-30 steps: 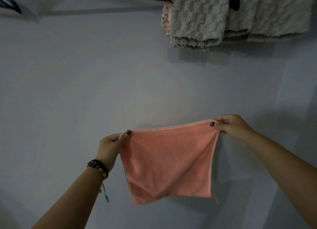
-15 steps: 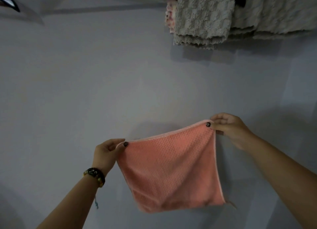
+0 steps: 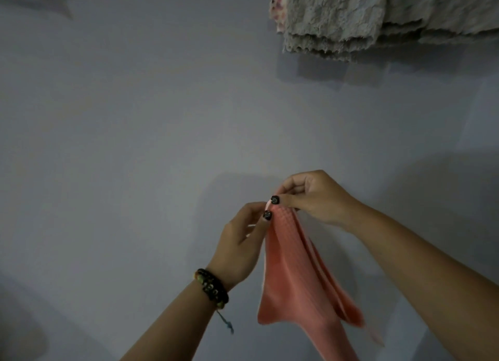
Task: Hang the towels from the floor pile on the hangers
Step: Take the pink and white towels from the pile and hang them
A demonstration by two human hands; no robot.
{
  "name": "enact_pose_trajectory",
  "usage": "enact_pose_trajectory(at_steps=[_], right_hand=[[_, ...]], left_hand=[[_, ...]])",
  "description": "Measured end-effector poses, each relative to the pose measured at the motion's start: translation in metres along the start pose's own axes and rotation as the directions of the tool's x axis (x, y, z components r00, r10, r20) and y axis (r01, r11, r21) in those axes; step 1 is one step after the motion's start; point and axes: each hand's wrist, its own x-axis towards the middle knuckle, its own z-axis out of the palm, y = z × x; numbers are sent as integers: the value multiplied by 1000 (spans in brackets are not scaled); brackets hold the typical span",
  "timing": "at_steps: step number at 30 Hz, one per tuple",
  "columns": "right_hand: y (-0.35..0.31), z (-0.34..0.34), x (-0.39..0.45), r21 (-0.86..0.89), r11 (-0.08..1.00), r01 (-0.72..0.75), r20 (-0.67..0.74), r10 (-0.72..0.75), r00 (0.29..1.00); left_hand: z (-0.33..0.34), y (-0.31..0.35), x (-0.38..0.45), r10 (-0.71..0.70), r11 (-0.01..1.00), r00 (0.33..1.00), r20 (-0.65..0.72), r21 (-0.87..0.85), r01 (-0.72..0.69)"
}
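Pink towel (image 3: 294,277): hangs in the air in front of a plain grey wall (image 3: 135,144), low and right of centre in the head view. It is folded in half, its two top corners brought together at one point. Below that point the cloth falls in long vertical folds and widens toward the bottom. Waffle texture is visible near the top. A pale edge strip trails off at the lower right; the lower part is blurred, and the bottom runs out of view.

Left hand (image 3: 240,244): thumb and fingers pinch the towel's top edge from the left. Thumbnail is dark. Fingers are curled onto the cloth, clamped on it.

Right hand (image 3: 316,198): pinches the same top point from the right and slightly above, thumb against curled fingers, also clamped on the towel. Dark thumbnail sits just above the left one. The two hands nearly touch at the pinch; whether they make contact I cannot tell.

Left wrist carries a dark beaded bracelet (image 3: 212,287) with a thin blue cord hanging from it.

Upper right, well apart from the hands: several grey-white textured towels (image 3: 351,17) hang in overlapping layers against the wall, with a pale pink-patterned cloth (image 3: 276,7) at their left edge. Their support is out of view.
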Motion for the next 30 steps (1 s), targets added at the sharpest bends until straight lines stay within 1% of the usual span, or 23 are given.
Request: enact_pose_trajectory(at_steps=[5, 9, 13, 16, 19, 22, 24, 26, 28, 30], right_hand=[[14, 0, -16, 34, 999, -38, -35, 40, 999], [37, 9, -37, 189, 980, -65, -20, 70, 997], [64, 24, -53, 231, 970, -75, 20, 73, 997], [81, 38, -60, 156, 980, -121, 66, 112, 992], [98, 47, -68, 59, 981, -183, 83, 178, 981], [120, 45, -73, -135, 956, -262, 92, 276, 957], [138, 34, -73, -268, 919, -289, 44, 312, 949], [153, 17, -72, -330, 888, -320, -9, 335, 942], [163, -4, -73, -351, 873, -338, -55, 341, 939], [168, -25, -73, -307, 873, -379, -126, 357, 926]], left_hand=[[19, 0, -2, 6, 999, 994, -107, 37, -2], [33, 3, 2, -37, 998, 988, -147, -55, 29], [39, 7, 9, -71, 995, 978, -194, -78, 57], [36, 9, 17, -81, 995, 964, -252, -72, 65], [27, 14, 29, -102, 993, 936, -336, -94, 75], [7, 15, 45, -108, 993, 891, -442, -98, 72], [-11, 8, 53, -111, 994, 862, -496, -75, 85], [-29, -4, 58, -127, 992, 834, -536, -49, 119], [-47, -16, 58, -144, 987, 804, -577, -24, 159], [-62, -27, 56, -150, 980, 776, -613, 11, 198]])
